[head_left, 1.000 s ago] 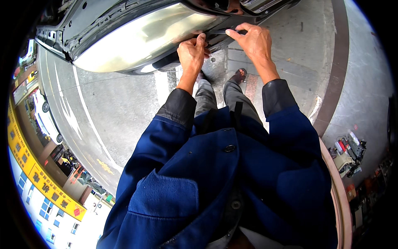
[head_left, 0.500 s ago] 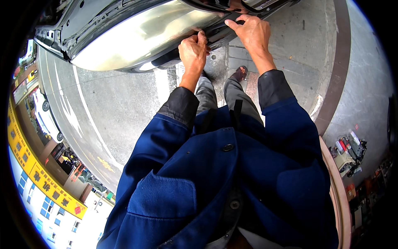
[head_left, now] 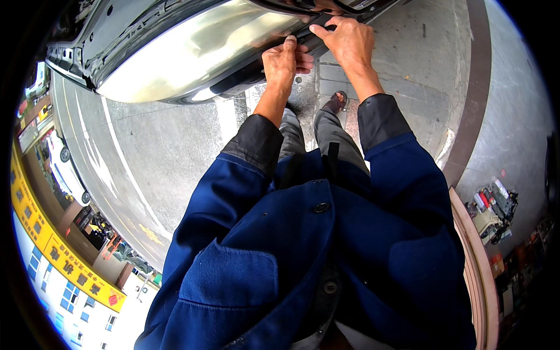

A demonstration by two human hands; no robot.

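Note:
A large, hazy yellowish headlight spans the front corner of a dark car at the top. Beside its right end runs a black strip along the car's edge. My left hand has its thumb on this strip, with the other fingers curled beneath. To its right, my right hand pinches the strip between thumb and forefinger, knuckles up. The two thumbs are a short way apart along the strip. My palms hide part of what the fingers touch.
Below the car lie grey road with white markings and paving. A brown band borders a smoother floor on the right, where a pile of parts and tools lies. A white car stands far left.
My left hand has slid up and right along the strip, its lower fingers now more extended. My right hand has shifted slightly left, bringing the hands closer together.

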